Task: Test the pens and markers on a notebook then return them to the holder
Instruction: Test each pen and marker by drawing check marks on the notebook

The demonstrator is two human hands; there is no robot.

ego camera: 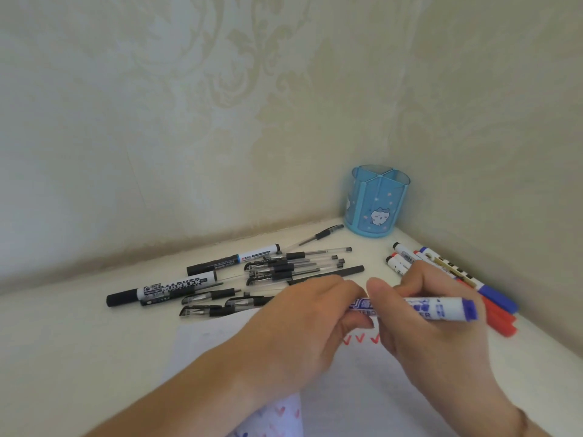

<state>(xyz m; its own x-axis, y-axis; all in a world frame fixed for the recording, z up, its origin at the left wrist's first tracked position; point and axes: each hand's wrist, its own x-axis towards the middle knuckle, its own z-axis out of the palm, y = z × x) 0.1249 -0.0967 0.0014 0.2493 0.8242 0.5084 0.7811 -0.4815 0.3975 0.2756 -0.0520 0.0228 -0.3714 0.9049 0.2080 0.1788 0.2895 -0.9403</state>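
blue marker (441,308) level over notebook (347,373) | right hand (426,310) grips barrel | left hand (309,313) apparently pinches its left end

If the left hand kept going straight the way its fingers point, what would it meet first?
The left hand points right along the blue marker it grips, so it would probably meet the right hand first; their fingertips nearly touch, though depth is unclear.

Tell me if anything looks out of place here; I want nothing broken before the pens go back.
Nothing looks damaged or spilled. The holder stands upright and empty in the corner, while the pens and markers lie loose on the table. Both hands, left and right, hold a blue marker.
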